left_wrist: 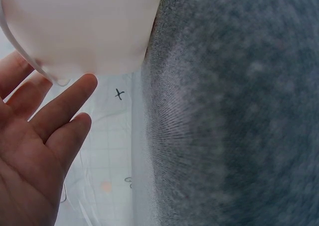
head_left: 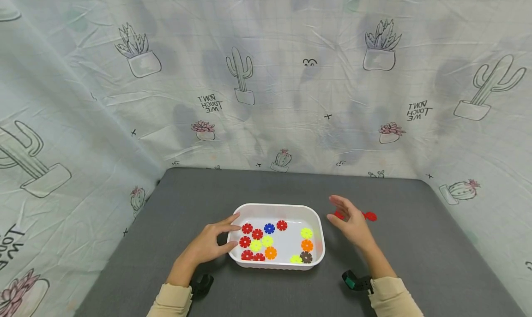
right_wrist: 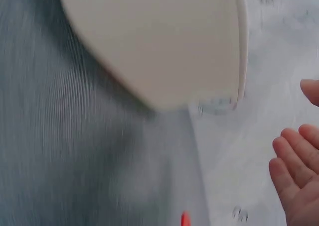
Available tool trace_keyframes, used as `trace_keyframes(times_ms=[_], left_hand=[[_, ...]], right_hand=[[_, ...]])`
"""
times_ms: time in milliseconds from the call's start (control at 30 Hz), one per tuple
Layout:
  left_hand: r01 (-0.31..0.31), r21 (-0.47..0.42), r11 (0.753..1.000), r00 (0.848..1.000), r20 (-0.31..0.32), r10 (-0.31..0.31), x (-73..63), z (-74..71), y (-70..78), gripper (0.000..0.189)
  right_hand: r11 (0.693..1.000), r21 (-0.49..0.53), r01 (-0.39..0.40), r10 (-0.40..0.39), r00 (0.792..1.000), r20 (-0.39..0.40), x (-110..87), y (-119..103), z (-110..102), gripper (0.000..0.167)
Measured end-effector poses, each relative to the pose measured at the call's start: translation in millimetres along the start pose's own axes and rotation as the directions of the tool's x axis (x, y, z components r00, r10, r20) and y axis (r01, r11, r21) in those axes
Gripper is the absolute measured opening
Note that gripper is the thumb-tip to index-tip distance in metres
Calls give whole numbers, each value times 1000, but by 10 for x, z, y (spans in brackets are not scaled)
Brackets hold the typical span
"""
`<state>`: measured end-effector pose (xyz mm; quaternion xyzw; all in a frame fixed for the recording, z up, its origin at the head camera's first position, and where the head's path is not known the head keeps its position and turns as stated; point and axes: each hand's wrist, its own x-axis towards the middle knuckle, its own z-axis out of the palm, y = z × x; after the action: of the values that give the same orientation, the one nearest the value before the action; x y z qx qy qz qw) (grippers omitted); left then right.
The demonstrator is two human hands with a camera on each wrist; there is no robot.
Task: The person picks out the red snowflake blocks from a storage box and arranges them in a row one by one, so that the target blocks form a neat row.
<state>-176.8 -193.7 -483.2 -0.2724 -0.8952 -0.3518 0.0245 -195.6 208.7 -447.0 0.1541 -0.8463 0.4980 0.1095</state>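
A white plastic tray [head_left: 274, 208] holds several notched, flower-like plastic discs, among them red discs [head_left: 257, 234], a blue disc [head_left: 269, 228], yellow discs [head_left: 306, 233], orange discs [head_left: 271, 253] and a brown disc [head_left: 306, 257]. At its left end is my left hand [head_left: 209, 243], with relaxed, spread fingers lying over the rim. My right hand [head_left: 353, 227] hovers beyond the tray's right end, fingers extended, thumb apart and nothing held. Partly hidden behind it are red pieces [head_left: 370, 216]. The right wrist view shows the palm and the tray's outer wall [right_wrist: 159, 42].
A grey cloth-covered table [head_left: 199, 188] carries the tray. Behind and at the sides hangs a pale curtain [head_left: 282, 86] printed with cacti. Black bands [head_left: 202, 285] are worn on both wrists, near the table surface.
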Motion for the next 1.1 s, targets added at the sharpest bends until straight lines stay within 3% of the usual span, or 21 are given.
trace_keyframes(times_ms=[233,367,500,767,1100], left_hand=[[-9,0,1000,1000,5,9,3,-8,8,42],[-33,11,999,999,-7,33,0,-16,7,41],[-12,8,1000,1000,4,12,-1,-15,-1,42],[13,5,1000,1000,12,-13,-6,2,14,42],[2,-6,1000,1000,15,-2,-1,-9,19,43]], right_hand=[[999,44,-1,0,1000,23,-32,-551,176,48],[994,102,-25,18,997,76,-22,-687,310,46],[986,145,-88,68,988,136,2,-746,466,44],[963,176,-204,168,965,200,157,-367,851,41],[964,59,-258,233,934,270,286,-251,1061,38]])
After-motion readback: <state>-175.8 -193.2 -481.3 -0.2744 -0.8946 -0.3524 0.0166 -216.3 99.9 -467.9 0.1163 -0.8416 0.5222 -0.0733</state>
